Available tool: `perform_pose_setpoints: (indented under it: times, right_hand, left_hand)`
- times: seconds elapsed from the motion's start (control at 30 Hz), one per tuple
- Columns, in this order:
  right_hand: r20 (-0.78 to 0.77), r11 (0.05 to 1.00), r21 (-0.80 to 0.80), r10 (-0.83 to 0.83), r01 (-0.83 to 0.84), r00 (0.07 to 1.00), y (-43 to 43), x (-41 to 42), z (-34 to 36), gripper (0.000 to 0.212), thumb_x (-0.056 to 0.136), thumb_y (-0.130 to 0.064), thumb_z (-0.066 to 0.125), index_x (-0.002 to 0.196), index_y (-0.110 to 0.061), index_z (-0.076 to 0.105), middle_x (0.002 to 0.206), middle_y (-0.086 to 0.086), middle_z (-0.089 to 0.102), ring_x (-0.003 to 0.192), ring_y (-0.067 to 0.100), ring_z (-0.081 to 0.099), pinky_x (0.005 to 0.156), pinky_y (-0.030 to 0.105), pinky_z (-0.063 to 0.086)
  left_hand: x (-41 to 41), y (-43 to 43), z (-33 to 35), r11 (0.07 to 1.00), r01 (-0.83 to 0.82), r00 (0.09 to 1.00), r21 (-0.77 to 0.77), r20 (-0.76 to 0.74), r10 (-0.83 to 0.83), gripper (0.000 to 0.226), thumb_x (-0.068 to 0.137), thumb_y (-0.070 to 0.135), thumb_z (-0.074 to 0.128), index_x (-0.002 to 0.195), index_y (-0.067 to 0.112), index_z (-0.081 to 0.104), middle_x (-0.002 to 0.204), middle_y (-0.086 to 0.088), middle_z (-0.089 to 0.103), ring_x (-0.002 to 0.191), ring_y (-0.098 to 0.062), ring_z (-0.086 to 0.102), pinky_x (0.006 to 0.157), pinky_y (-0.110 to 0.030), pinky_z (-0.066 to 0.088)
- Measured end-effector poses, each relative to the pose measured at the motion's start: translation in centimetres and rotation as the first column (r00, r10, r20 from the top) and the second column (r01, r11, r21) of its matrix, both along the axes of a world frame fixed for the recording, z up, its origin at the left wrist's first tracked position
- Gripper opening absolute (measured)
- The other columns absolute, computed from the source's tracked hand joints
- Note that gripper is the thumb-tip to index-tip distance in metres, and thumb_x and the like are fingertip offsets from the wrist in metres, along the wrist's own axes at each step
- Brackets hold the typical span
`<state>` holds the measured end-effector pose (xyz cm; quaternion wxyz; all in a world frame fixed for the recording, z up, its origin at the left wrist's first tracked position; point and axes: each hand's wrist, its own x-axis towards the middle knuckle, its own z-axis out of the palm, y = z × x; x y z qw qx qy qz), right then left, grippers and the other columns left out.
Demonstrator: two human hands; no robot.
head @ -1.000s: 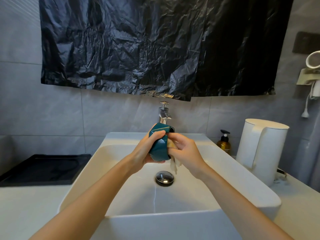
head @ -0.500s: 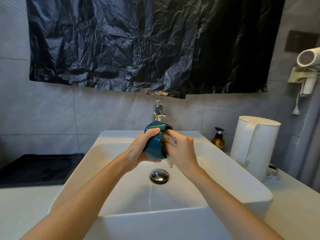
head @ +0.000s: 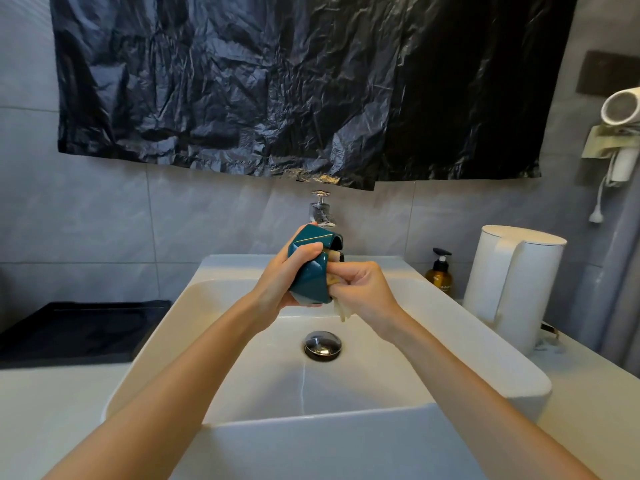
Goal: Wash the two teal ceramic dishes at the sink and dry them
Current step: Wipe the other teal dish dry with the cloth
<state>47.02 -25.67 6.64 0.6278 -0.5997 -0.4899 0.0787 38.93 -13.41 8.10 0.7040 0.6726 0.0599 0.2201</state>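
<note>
teal faceted ceramic dish (head: 308,275) is showing a thin gold line | crumpled cloth (head: 341,310) is looking pale beige | rectangular ceramic sink (head: 263,375) is gleaming white | crinkled plastic sheet (head: 277,81) is showing black

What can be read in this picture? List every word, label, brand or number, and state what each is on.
"SHAMP": pale letters on the amber pump bottle, cut off at the bottle's curve; anything else on the label is too small to read.
No text shows on the teal dish, the beige cloth, the white kettle, the faucet or the hair dryer.
</note>
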Motion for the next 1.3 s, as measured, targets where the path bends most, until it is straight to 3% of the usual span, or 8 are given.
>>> perform_pose_setpoints:
  times: [0.17,0.33,0.57,0.63,0.73,0.87,1.13,1.3]
  right_hand:
    - [0.077,0.978,0.166,-0.140,0.126,0.987,0.8,-0.2,-0.3,0.030,0.085,0.011,0.056,0.092,-0.008,0.076,0.090,0.024,0.069,0.091,0.027,0.069,0.080,0.037,0.059]
    - [0.280,0.933,0.209,-0.344,0.293,0.896,0.7,0.4,-0.7,0.023,0.089,0.001,0.059,0.101,-0.012,0.074,0.089,0.005,0.073,0.084,0.010,0.065,0.074,0.021,0.056]
    - [0.737,0.823,0.235,-0.498,0.517,0.457,0.6,0.1,-0.9,0.026,0.095,-0.014,0.056,0.120,-0.008,0.055,0.100,0.012,0.071,0.080,0.030,0.066,0.063,0.031,0.053]
    - [0.791,0.821,0.185,-0.450,0.540,0.414,0.7,0.2,-0.6,0.027,0.094,-0.013,0.055,0.121,-0.009,0.055,0.100,0.013,0.071,0.080,0.034,0.065,0.063,0.037,0.053]
    - [0.789,0.860,0.000,-0.314,0.511,0.528,0.8,0.6,-0.7,0.028,0.096,-0.011,0.048,0.124,-0.012,0.052,0.107,0.012,0.068,0.089,0.030,0.063,0.072,0.040,0.054]
    - [0.259,0.986,-0.131,-0.069,0.106,0.963,0.9,-0.1,-0.4,0.028,0.098,-0.003,0.040,0.115,-0.018,0.057,0.111,0.005,0.065,0.104,0.016,0.060,0.085,0.020,0.052]
    - [-0.325,0.972,0.061,0.234,-0.226,0.916,0.5,-0.3,0.6,0.025,0.100,-0.016,0.045,0.124,-0.018,0.054,0.123,0.013,0.062,0.115,0.025,0.059,0.094,0.033,0.050]
    - [-0.006,0.989,-0.065,0.136,-0.136,0.991,0.5,-0.3,0.1,0.033,0.100,-0.004,0.037,0.116,-0.028,0.053,0.114,-0.003,0.062,0.110,0.008,0.058,0.089,0.019,0.049]
  left_hand:
    - [0.0,-0.2,-0.4,0.998,0.055,0.997,-0.019,-0.061,-0.056,0.040,0.089,0.048,0.049,0.123,0.026,0.050,0.114,-0.007,0.061,0.098,-0.022,0.063,0.075,-0.038,0.058]
    - [0.1,-0.4,-0.7,0.999,0.045,0.995,-0.004,-0.085,-0.045,0.038,0.090,0.047,0.048,0.122,0.027,0.049,0.116,-0.010,0.060,0.103,-0.025,0.062,0.080,-0.042,0.057]
    - [0.0,-0.4,0.0,1.000,-0.009,1.000,-0.014,0.022,0.009,0.025,0.090,0.041,0.050,0.114,0.032,0.051,0.111,-0.005,0.060,0.099,-0.020,0.061,0.075,-0.040,0.058]
    - [-0.1,-0.3,0.2,1.000,-0.025,0.999,-0.016,0.036,0.026,0.015,0.091,0.039,0.050,0.105,0.035,0.051,0.107,-0.002,0.060,0.097,-0.018,0.060,0.074,-0.039,0.057]
    - [-0.2,-0.1,0.2,0.999,-0.051,0.998,-0.005,0.031,0.051,0.011,0.092,0.037,0.051,0.103,0.036,0.051,0.107,-0.003,0.060,0.097,-0.019,0.060,0.073,-0.039,0.057]
    - [-0.2,0.3,0.1,0.997,-0.079,0.997,0.011,0.028,0.078,0.014,0.091,0.038,0.053,0.106,0.036,0.053,0.114,-0.007,0.060,0.104,-0.024,0.060,0.078,-0.043,0.058]
    - [0.1,0.3,-0.1,0.997,-0.073,0.997,0.010,0.035,0.073,0.014,0.092,0.039,0.051,0.105,0.035,0.053,0.106,-0.003,0.063,0.097,-0.019,0.062,0.075,-0.038,0.058]
    - [-0.1,0.3,-0.2,0.999,-0.037,0.999,-0.006,0.011,0.037,0.019,0.092,0.039,0.050,0.110,0.034,0.053,0.111,-0.006,0.061,0.098,-0.021,0.062,0.076,-0.041,0.057]
